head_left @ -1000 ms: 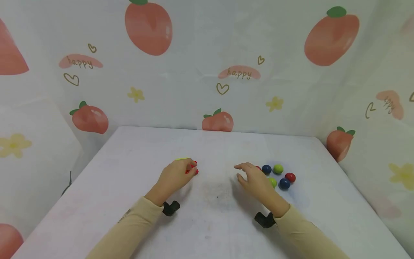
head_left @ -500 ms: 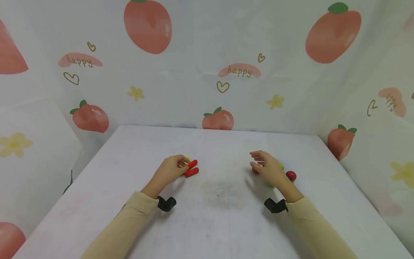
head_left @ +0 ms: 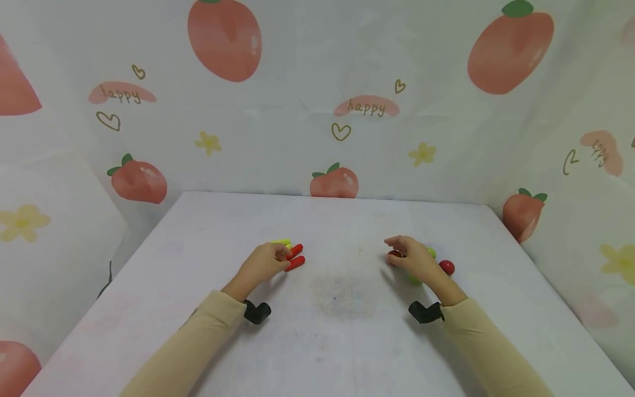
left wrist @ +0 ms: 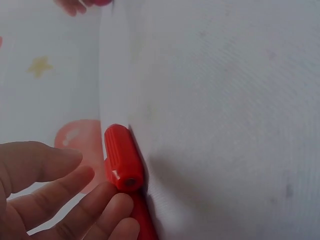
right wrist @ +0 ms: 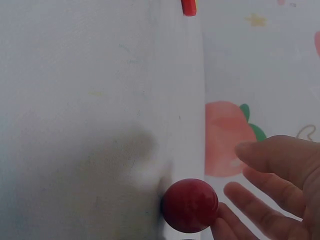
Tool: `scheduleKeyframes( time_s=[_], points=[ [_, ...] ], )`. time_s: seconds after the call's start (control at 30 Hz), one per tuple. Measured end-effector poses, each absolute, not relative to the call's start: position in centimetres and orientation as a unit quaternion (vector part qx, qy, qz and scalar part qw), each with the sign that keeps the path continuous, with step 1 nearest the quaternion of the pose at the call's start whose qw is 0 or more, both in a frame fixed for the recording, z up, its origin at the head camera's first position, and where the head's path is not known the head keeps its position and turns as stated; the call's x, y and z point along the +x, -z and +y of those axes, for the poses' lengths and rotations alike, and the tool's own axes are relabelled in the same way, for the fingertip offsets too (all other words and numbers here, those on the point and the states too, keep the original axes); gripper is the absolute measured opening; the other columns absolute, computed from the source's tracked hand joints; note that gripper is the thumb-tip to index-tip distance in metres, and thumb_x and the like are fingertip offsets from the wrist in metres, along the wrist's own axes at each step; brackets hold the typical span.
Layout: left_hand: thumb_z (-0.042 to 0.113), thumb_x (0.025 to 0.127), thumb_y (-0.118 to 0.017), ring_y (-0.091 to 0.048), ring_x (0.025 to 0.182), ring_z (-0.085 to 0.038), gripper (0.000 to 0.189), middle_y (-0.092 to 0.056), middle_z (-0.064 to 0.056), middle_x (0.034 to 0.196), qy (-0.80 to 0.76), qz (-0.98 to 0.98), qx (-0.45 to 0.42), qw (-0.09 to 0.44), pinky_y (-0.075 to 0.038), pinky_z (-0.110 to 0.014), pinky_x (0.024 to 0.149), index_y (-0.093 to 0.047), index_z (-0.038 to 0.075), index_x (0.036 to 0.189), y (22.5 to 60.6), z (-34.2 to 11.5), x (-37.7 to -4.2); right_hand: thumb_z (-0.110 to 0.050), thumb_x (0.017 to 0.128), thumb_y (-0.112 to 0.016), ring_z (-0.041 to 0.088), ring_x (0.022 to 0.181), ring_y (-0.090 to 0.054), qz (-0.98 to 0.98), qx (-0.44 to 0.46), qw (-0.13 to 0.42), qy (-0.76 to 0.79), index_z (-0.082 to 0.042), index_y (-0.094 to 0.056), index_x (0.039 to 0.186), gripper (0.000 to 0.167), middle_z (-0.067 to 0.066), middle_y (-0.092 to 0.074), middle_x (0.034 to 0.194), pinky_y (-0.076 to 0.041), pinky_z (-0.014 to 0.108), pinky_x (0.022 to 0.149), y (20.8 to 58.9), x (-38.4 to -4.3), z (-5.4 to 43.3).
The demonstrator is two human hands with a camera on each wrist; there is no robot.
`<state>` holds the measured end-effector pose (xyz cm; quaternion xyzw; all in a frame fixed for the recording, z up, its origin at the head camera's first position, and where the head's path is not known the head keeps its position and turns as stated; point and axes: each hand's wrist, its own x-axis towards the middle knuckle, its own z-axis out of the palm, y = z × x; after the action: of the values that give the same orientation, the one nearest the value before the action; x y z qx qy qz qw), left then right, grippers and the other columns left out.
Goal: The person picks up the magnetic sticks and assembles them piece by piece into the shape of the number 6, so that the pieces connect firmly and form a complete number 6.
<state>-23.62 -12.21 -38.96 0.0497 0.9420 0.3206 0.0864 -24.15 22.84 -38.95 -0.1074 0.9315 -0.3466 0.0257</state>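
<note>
In the head view my left hand [head_left: 260, 263] is low over the table, beside two short red sticks [head_left: 295, 263] that look like capped markers. Yellow sticks [head_left: 281, 241] show behind its fingers. The left wrist view has the loosely bent fingers right at a red marker [left wrist: 122, 155] with a ribbed cap; whether they touch it is unclear. My right hand [head_left: 416, 258] hovers over a group of small balls, thumb and fingers apart. A dark red ball [right wrist: 190, 206] lies by its lower fingertips, ungripped. The hand hides part of the group.
Another red ball [head_left: 447, 267] and green balls [head_left: 415, 279] lie around the right hand. A white-covered table [head_left: 342, 342] reaches back to a fruit-print curtain [head_left: 297, 110]. Black wrist mounts [head_left: 258, 312] jut inward from both sleeves.
Both hands have moved apart: the left slightly left, uncovering more of the red markers, the right rightward over the balls. In the last half second both shifted only slightly.
</note>
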Motion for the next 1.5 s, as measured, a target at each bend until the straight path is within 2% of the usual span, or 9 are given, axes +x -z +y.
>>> scheduleKeyframes(
  time_s=[0.23, 0.6, 0.87, 1.07, 1.33, 1.5],
  points=[
    [0.014, 0.082, -0.066, -0.054, 0.082, -0.016, 0.020, -0.064, -0.002, 0.094, -0.306, 0.946, 0.046, 0.100, -0.043, -0.024, 0.058, -0.067, 0.013, 0.102, 39.1, -11.8, -23.8, -0.015, 0.088, -0.064, 0.036, 0.119, -0.053, 0.939, -0.100, 0.039, 0.327, -0.002, -0.057, 0.122, 0.037, 0.019, -0.057, 0.126, -0.042, 0.049, 0.100, 38.9, -24.2, 22.8],
    [0.012, 0.077, -0.072, -0.053, 0.065, -0.013, 0.019, -0.060, -0.001, 0.074, -0.254, 0.961, 0.073, 0.088, -0.041, -0.022, 0.058, -0.068, 0.008, 0.096, 39.4, -11.2, -24.1, -0.009, 0.084, -0.067, 0.034, 0.109, -0.058, 0.948, -0.099, 0.059, 0.297, -0.002, -0.060, 0.118, 0.035, 0.018, -0.061, 0.119, -0.047, 0.047, 0.095, 38.5, -24.6, 22.9],
    [0.023, 0.073, -0.078, -0.057, 0.087, -0.016, 0.023, -0.068, 0.001, 0.088, -0.203, 0.973, 0.056, 0.097, -0.046, -0.026, 0.068, -0.071, 0.012, 0.092, 39.1, -10.2, -24.3, -0.002, 0.083, -0.066, 0.033, 0.107, -0.057, 0.955, -0.081, 0.067, 0.277, -0.002, -0.061, 0.116, 0.034, 0.019, -0.061, 0.117, -0.047, 0.047, 0.094, 38.7, -24.7, 23.0],
    [0.022, 0.073, -0.078, -0.056, 0.080, -0.014, 0.020, -0.066, 0.002, 0.080, -0.187, 0.975, 0.057, 0.103, -0.042, -0.023, 0.061, -0.071, 0.011, 0.089, 39.0, -9.9, -24.4, -0.001, 0.082, -0.066, 0.031, 0.106, -0.058, 0.959, -0.081, 0.064, 0.265, -0.001, -0.062, 0.115, 0.033, 0.019, -0.061, 0.117, -0.047, 0.046, 0.093, 38.9, -24.9, 23.0],
    [0.020, 0.074, -0.077, -0.056, 0.079, -0.014, 0.020, -0.067, 0.001, 0.083, -0.180, 0.976, 0.064, 0.101, -0.042, -0.023, 0.060, -0.071, 0.010, 0.091, 38.6, -9.8, -24.2, -0.002, 0.082, -0.067, 0.030, 0.103, -0.058, 0.959, -0.086, 0.064, 0.262, -0.001, -0.064, 0.112, 0.030, 0.019, -0.061, 0.115, -0.048, 0.045, 0.092, 39.0, -25.0, 23.2],
    [0.019, 0.074, -0.077, -0.056, 0.072, -0.012, 0.021, -0.066, 0.001, 0.081, -0.182, 0.976, 0.060, 0.105, -0.042, -0.023, 0.058, -0.070, 0.011, 0.092, 38.7, -9.7, -24.3, -0.003, 0.082, -0.067, 0.031, 0.105, -0.058, 0.959, -0.084, 0.067, 0.264, -0.002, -0.064, 0.112, 0.030, 0.019, -0.061, 0.116, -0.048, 0.046, 0.092, 38.9, -25.1, 23.5]
  ],
)
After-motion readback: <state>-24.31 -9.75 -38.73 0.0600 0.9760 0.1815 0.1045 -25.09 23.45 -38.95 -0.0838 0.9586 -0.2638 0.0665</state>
